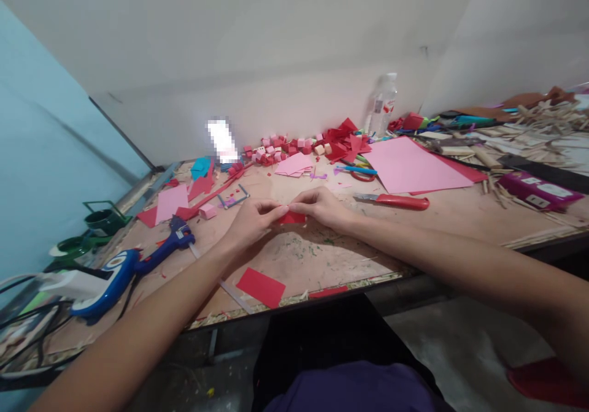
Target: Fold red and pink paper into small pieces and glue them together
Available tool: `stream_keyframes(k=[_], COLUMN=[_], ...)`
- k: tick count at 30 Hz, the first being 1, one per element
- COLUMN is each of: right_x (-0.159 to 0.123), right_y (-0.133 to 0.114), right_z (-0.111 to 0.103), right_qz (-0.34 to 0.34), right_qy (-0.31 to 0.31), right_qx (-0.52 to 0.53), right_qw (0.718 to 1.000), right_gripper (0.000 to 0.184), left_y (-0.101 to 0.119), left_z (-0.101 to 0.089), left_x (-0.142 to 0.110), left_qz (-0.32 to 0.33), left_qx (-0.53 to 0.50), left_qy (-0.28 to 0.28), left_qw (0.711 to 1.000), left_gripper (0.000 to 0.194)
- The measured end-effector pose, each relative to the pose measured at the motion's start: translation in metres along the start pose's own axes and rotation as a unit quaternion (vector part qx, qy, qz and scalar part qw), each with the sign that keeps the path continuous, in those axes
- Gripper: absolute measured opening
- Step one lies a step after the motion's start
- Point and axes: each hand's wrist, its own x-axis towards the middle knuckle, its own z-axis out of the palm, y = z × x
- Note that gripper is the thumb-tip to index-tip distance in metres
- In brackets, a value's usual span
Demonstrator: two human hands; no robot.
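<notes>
Both of my hands pinch one small piece of red paper (293,217) just above the middle of the table. My left hand (255,219) grips its left end between thumb and fingers. On the opposite end, my right hand (324,208) is closed, thumb tip close to the left thumb. Part of the paper is hidden behind the fingers. Nearer the table's front edge lies a flat red paper rectangle (262,287). A knife with a red handle (402,202) rests to the right of my right hand.
A blue glue gun (170,243) lies at left beside a blue and white power strip (105,286) with cables. Pink and red paper cubes (276,148) line the wall. Pink sheets (414,164), scissors (362,175), a plastic bottle (384,105) and wood sticks (547,118) lie behind and right.
</notes>
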Motion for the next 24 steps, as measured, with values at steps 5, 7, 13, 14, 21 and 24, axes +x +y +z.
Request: stream_keyframes(k=[5,7,13,14,21,24], right_x=[-0.0005,-0.0008,-0.0017,-0.0018,-0.0026,-0.0028], right_y=[-0.0032,-0.003,-0.0012,-0.0012,-0.0014,-0.0025], right_z=[0.0002,0.0009,0.0008,0.0006,0.0007,-0.0001], right_qz=[-0.001,0.008,0.008,0.001,0.0,0.016], right_qy=[-0.002,0.008,0.013,0.009,-0.012,-0.015], right_qx=[-0.005,-0.004,0.017,0.012,-0.008,-0.001], right_qw=[1.0,1.0,1.0,1.0,1.0,1.0], right_gripper=[0.035,0.034,0.028,0.028,0.03,0.03], left_y=[-0.0035,-0.0041,-0.0021,-0.0015,-0.0011,0.0008], left_z=[-0.001,-0.0017,-0.0022,-0.002,-0.001,-0.0003], left_x=[0.0033,0.0034,0.0003,-0.0001,0.002,0.0015], left_qz=[0.045,0.066,0.077,0.074,0.08,0.08], left_qx=[0.047,0.064,0.082,0.077,0.101,0.091], left_qy=[0.011,0.019,0.042,0.04,0.037,0.051], left_qw=[0.998,0.996,0.993,0.994,0.991,0.991], left_gripper=[0.03,0.027,0.027,0.028,0.028,0.026])
